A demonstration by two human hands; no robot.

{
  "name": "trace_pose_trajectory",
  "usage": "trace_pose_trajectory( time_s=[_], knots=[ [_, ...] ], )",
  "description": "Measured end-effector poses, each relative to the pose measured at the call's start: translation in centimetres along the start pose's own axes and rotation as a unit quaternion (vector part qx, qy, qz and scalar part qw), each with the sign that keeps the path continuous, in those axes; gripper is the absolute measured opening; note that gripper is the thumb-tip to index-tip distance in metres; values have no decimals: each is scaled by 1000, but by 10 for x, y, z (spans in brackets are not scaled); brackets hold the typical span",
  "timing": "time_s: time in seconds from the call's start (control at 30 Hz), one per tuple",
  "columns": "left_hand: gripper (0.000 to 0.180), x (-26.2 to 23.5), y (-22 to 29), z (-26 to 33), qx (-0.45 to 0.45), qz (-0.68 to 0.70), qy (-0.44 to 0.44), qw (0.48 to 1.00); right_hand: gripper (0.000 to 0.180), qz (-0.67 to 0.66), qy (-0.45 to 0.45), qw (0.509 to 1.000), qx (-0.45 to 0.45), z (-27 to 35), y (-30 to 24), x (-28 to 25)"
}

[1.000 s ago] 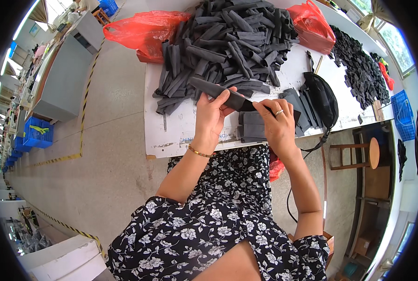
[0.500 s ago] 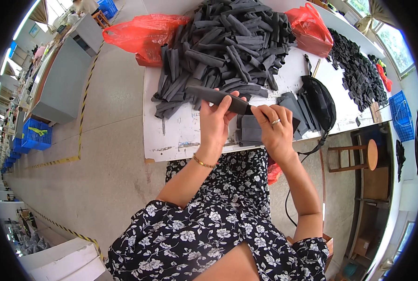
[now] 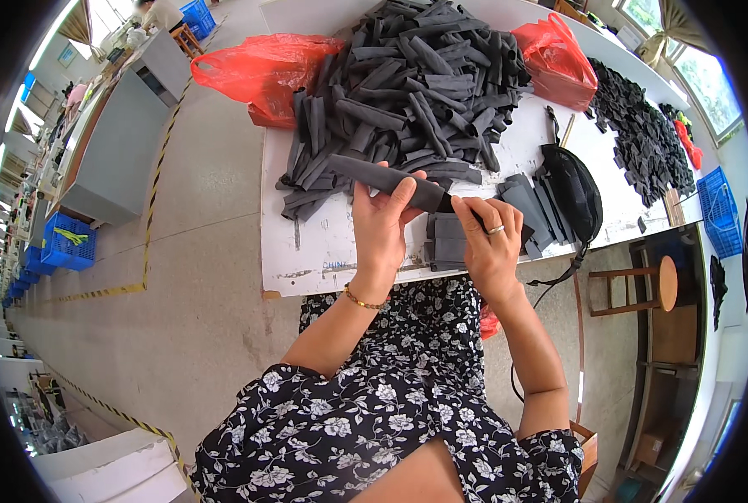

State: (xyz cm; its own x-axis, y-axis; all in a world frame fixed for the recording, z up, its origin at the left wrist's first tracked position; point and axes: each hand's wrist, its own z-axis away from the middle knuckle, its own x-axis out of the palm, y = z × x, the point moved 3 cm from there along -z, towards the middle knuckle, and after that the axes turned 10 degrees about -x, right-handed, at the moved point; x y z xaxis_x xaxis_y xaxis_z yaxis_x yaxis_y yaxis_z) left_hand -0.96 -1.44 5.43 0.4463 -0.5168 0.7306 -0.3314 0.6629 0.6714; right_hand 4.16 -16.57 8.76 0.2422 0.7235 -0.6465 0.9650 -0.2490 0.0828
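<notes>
A dark grey fabric tube, long and flattened, lies across my left hand. That hand is closed on it, thumb on top and fingers beneath. At the tube's right end my right hand, with a ring on one finger, pinches a slim black thing whose kind I cannot make out. Its tip meets the mouth of the tube; how far it goes in is hidden. Below my hands, stacked flat grey fabric pieces lie near the front edge of the white table.
A large heap of similar grey tubes fills the table's back, between two red plastic bags. To the right lie more flat pieces, a black pouch with a strap, and a pile of small dark pieces. A wooden stool stands at right.
My right hand has turned a little and its fingers have curled, showing more of the slim black thing. The left hand still holds the tube. The whole view has shifted slightly.
</notes>
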Motion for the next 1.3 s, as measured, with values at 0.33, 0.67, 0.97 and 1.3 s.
trace_pose_trajectory(
  time_s=[0.33, 0.67, 0.97, 1.3],
  knots=[
    [65, 8, -17, 10, 72, -13, -6, 997, 49, -18, 20, 1000, 8, -2, -10, 12],
    [23, 7, -7, -12, 8, 50, -195, 979, 42, -121, -50, 988, 80, 11, -12, 10],
    [23, -1, -28, -7, -71, 118, -154, 978, 38, -168, -58, 984, 15, -10, -16, 12],
    [31, 6, -37, -4, -124, 148, -151, 969, 20, -220, -62, 973, 27, -5, -2, 22]
  ],
)
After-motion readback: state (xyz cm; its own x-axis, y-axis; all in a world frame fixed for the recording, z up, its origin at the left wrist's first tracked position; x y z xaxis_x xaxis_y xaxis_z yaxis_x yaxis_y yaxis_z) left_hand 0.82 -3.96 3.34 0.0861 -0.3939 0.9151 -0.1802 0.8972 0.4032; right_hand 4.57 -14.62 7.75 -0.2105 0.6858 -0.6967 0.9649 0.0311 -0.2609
